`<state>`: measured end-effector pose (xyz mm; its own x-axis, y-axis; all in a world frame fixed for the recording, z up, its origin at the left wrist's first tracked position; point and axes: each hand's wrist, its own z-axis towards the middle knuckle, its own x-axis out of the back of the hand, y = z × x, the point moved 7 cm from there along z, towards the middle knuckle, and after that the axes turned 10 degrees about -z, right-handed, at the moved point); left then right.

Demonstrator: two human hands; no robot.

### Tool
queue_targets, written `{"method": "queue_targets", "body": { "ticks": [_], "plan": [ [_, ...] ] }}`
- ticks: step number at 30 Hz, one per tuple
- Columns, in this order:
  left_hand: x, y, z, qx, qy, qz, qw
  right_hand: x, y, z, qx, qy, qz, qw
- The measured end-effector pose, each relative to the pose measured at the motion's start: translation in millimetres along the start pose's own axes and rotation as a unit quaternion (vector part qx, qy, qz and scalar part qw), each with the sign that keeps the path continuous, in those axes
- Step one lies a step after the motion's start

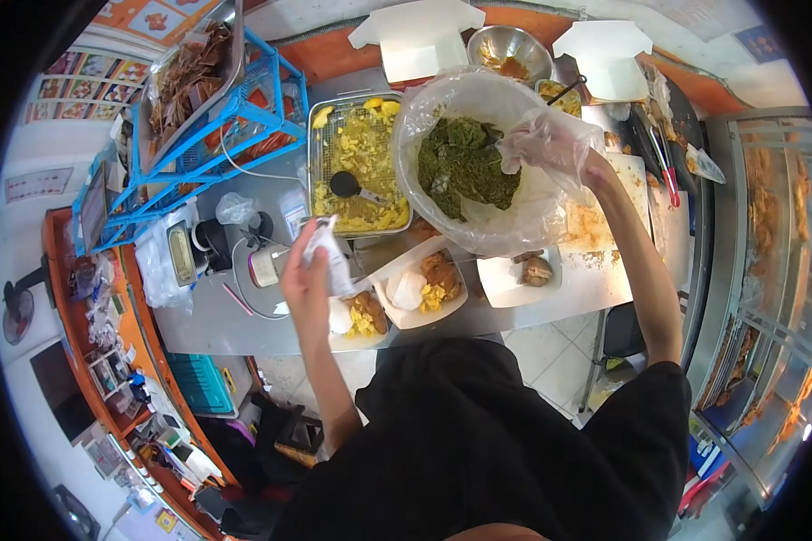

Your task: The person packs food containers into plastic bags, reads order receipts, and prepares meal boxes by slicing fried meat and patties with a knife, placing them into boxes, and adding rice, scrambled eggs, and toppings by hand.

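My left hand is closed round a white printed slip of paper, held above the table's near side. Inside a clear plastic glove, my right hand reaches over a large bowl lined with clear plastic. Its fingers are bunched at the edge of the dark green cooked leaves; crumpled plastic hides what they hold, if anything. Below the bowl, a white paper box holds rice and yellow and brown food. A similar box is partly behind my left hand. Another box holds a brown piece.
A metal tray of yellow food carries a black scoop. Behind stand a steel bowl and open white boxes. Red-handled tongs lie right, near a glass food cabinet. A blue rack stands left.
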<state>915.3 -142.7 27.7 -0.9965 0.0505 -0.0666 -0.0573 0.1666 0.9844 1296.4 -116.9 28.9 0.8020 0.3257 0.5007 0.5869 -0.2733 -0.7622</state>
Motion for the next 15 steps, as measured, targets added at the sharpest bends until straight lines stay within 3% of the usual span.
{"method": "queue_targets", "body": {
  "ticks": [2,5,8,10,13,15],
  "plan": [
    [22,8,-9,-0.012,0.018,-0.034,0.999,7,-3,-11,0.042,0.024,0.038,0.998],
    [52,21,-17,-0.057,0.054,-0.036,0.996,10,4,-23,-0.004,0.099,0.059,0.993],
    [65,39,-26,-0.074,0.071,-0.048,0.994,10,21,-30,0.064,0.144,0.088,0.984],
    [78,48,-30,-0.09,0.079,-0.057,0.991,15,42,-33,0.105,0.174,0.029,0.979],
    [95,62,-35,-0.131,0.091,-0.026,0.987,-15,53,-64,0.01,0.218,0.266,0.939],
    [111,68,-40,-0.131,0.093,-0.034,0.986,-46,28,-94,-0.014,0.209,0.148,0.967]
  ]
}}
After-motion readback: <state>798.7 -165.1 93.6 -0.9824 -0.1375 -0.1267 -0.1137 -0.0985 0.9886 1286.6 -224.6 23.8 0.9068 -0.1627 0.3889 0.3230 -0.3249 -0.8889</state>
